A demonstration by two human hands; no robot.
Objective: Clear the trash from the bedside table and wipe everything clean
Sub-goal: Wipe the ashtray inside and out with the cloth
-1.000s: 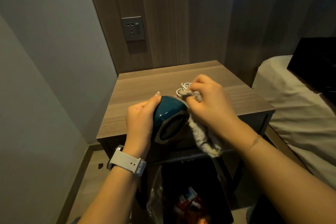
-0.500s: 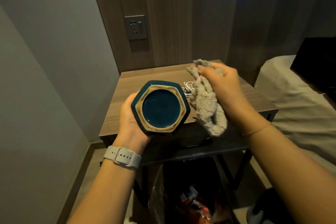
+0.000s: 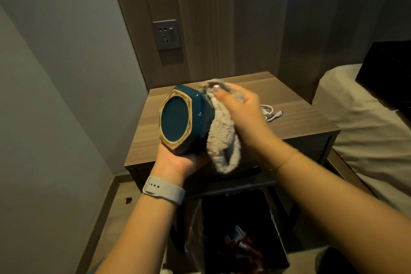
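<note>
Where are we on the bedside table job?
Trash sits in the black bin below. In hand: left hand holds the teal hexagonal ceramic cup while right hand rubs it with the grey fluffy cloth. Left: white cable, wooden tabletop.

A dark teal hexagonal pot [image 3: 201, 115] with a tan rim around its base is held tipped on its side above the wooden bedside surface [image 3: 295, 124], base facing the camera. A fluffy grey cloth [image 3: 222, 138] is pressed against its right side and hangs down below it. A bin [image 3: 240, 236] holding trash stands under the surface.
</note>
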